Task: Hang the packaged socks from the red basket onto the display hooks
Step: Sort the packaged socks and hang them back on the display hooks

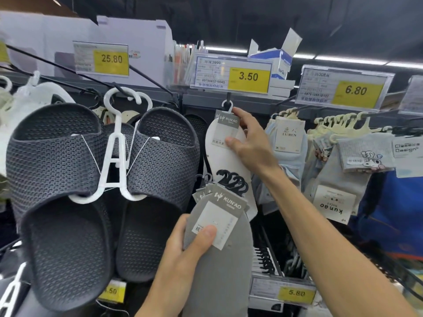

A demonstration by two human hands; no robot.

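Observation:
A white sock pack (226, 156) with a grey KUN'AO card hangs by its white hanger on the display hook (228, 97) under the 3.50 price tag. My right hand (249, 143) pinches the card of that pack, index finger up by the hanger and thumb on the card's lower edge. My left hand (185, 255) grips a stack of grey sock packs (219, 248) with black hangers, held upright below the white pack, thumb pressed on the front card. The red basket is out of view.
A pair of dark perforated slippers (91, 179) on a white hanger hangs close to the left. Light blue and grey sock packs (288, 145) fill hooks to the right. Price tags line the shelf rail (263, 101). More hooks with black hangers (265, 259) sit below.

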